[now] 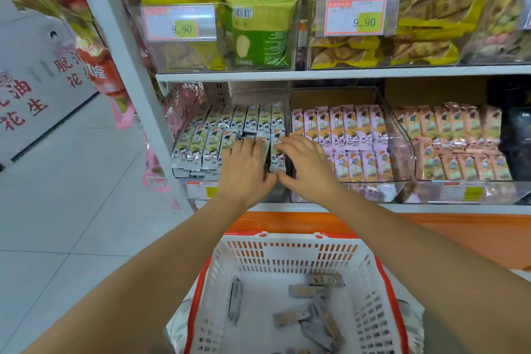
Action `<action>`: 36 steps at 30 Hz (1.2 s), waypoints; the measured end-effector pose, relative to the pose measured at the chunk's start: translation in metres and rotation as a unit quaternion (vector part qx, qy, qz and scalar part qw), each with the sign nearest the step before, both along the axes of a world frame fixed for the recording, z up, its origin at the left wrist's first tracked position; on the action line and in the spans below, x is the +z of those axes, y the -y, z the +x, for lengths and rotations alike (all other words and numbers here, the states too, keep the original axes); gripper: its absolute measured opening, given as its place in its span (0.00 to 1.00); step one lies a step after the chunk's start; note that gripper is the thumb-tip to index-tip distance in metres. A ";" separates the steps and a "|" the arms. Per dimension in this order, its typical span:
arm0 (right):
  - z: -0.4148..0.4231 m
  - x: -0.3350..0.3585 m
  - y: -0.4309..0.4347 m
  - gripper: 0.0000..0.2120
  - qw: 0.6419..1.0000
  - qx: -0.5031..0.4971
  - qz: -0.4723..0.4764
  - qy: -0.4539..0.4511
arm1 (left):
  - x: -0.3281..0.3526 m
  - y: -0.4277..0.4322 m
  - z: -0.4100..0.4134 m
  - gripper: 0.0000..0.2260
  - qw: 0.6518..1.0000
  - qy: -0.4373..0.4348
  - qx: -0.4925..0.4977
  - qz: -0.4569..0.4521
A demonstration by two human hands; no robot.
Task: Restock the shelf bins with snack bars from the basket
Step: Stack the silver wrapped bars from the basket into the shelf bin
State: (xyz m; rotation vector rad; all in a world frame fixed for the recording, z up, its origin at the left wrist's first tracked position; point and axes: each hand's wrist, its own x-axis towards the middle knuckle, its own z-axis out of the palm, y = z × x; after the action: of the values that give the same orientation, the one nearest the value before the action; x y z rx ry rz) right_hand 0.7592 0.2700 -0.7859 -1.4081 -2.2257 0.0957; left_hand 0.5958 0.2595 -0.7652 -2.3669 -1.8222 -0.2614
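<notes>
Down on the lower shelf (431, 208), both hands are in the leftmost bin (260, 96), on top of the grey bars (207, 149). From my end, the left hand (244, 167) lies palm-down on the front row, its fingers (250, 145) straight and released, not gripping anything that I can see. Just beside it, the right hand (306, 165) has its fingers stretched out flat too, lying across the bar tops at the bin's right edge. Thumbs nearly touch at the front, and one bar shows in the gap between the hands. Grey bars stand upright in two tight rows. Next bin over holds pink bars (359, 135). The basket (287, 247) sits right below, white with an orange rim, with a handful of loose bars (290, 317) lying flat on its bottom, one off alone on the left.
</notes>
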 end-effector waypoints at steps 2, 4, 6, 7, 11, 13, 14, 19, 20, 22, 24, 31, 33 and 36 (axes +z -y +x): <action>0.001 -0.001 0.000 0.26 1.000 -0.002 0.002 0.002 | 0.000 0.005 -0.001 0.40 0.999 -0.032 0.001 -0.007; 0.002 0.000 0.001 0.26 1.000 0.000 0.000 0.002 | 0.001 0.007 -0.003 0.43 0.998 -0.052 -0.007 -0.025; 0.003 0.002 0.001 0.25 1.000 0.004 0.000 0.002 | 0.003 0.005 -0.006 0.39 0.996 -0.078 -0.011 -0.044; 0.003 0.002 0.001 0.25 1.000 0.006 0.000 0.003 | 0.004 0.003 -0.007 0.38 0.994 -0.090 -0.017 -0.054; 0.003 0.003 0.000 0.25 1.000 0.005 -0.005 0.011 | 0.011 -0.004 -0.013 0.35 0.990 -0.112 -0.045 -0.069; 0.003 0.003 0.001 0.25 1.000 0.005 -0.004 0.015 | 0.013 -0.006 -0.015 0.31 0.992 -0.106 -0.055 -0.048; 0.003 0.004 0.001 0.25 1.000 0.005 -0.004 0.019 | 0.013 -0.008 -0.015 0.30 0.993 -0.102 -0.056 -0.037; 0.003 0.004 0.000 0.26 1.000 0.004 -0.005 0.028 | 0.010 -0.019 -0.013 0.26 0.995 -0.076 -0.042 -0.041; 0.003 0.004 0.000 0.26 1.000 0.004 -0.006 0.028 | 0.009 -0.022 -0.013 0.26 0.996 -0.065 -0.041 -0.043; 0.003 0.003 -0.001 0.26 1.000 0.006 -0.008 0.026 | 0.006 -0.023 -0.014 0.24 0.997 -0.044 -0.042 -0.042; 0.003 0.002 -0.002 0.26 1.000 0.010 -0.012 0.027 | 0.004 -0.022 -0.015 0.24 0.998 -0.032 -0.038 -0.043; 0.026 -0.007 0.015 0.17 0.994 0.033 0.071 -0.071 | -0.009 0.014 -0.002 0.18 0.975 0.115 -0.063 0.179; 0.043 -0.013 0.027 0.10 0.990 0.038 0.104 -0.084 | -0.020 0.033 0.011 0.13 0.960 0.148 -0.097 0.218; 0.070 -0.029 0.053 0.09 0.992 0.022 0.077 -0.094 | -0.051 0.059 0.034 0.08 0.956 0.164 -0.160 0.181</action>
State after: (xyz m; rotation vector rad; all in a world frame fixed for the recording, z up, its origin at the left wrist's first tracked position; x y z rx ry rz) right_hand 0.8294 0.2169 -0.8152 -1.2160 -2.0632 0.0682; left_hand 0.6303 0.2002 -0.8158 -2.4358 -1.3316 -0.9863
